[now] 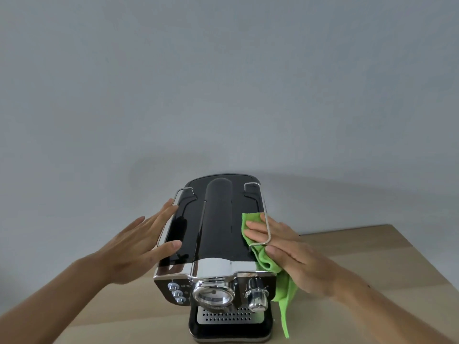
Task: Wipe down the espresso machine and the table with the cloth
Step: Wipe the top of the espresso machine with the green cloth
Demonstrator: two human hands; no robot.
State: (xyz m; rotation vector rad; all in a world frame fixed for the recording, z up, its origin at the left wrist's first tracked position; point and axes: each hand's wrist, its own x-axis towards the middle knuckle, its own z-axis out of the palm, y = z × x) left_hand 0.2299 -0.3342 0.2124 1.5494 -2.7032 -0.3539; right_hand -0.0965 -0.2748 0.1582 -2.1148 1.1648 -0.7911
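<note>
Cloth point(269, 263), bright green, lies under the right hand point(293, 252), whose fingers are stretched flat and press it onto the glossy black top of the espresso machine point(213, 234). Those fingers pass beneath the chrome wire rail point(267, 219) along that side of the top, and the thumb lies on the cloth nearer the person. Below the palm the rest of the cloth spills over the machine's side and hangs down past the chrome knob point(257, 295) toward the table point(372, 256). The left hand point(134, 247) is open too, fingers straight and laid against the opposite side of the machine beside the other wire rail point(165, 227), its thumb touching the black top. Between the two hands runs a raised black ridge. Below the left thumb, on the machine's front, sit three small buttons point(176, 292); a perforated drip tray point(224, 316) lies at the base. A grey wall point(223, 83) rises beyond the fingertips.
</note>
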